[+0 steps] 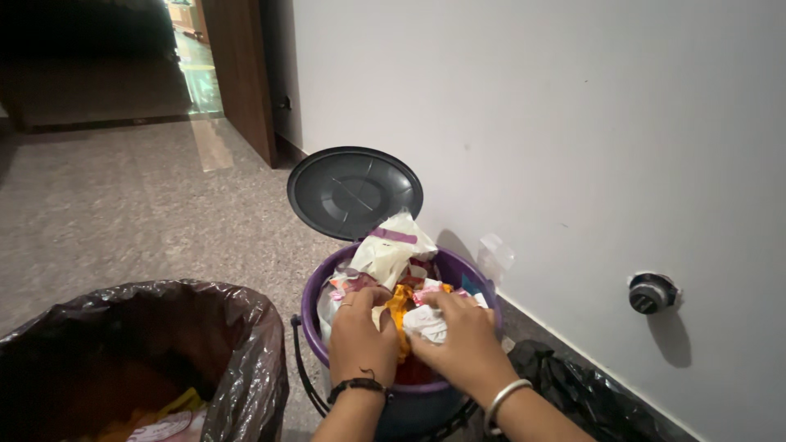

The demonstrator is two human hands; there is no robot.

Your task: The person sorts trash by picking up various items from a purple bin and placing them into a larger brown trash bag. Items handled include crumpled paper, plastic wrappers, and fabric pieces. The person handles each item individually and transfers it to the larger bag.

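A small purple bin [318, 288] stands by the wall, its dark round lid [354, 191] tipped open behind it. It is stuffed with crumpled wrappers and paper [391, 252], white, orange and pink. My left hand [360, 337], with a ring and a black wrist band, presses down into the pile and closes on the wrappers. My right hand [458, 337], with a silver bangle, grips a crumpled white wrapper [424, 324] next to it.
A larger bin lined with a black bag [246, 344] stands at the lower left, with some litter at its bottom. Another black bag [573, 385] lies by the wall on the right. A round metal fitting [652, 293] sticks out of the wall. A wooden door [241, 74] stands open at the back.
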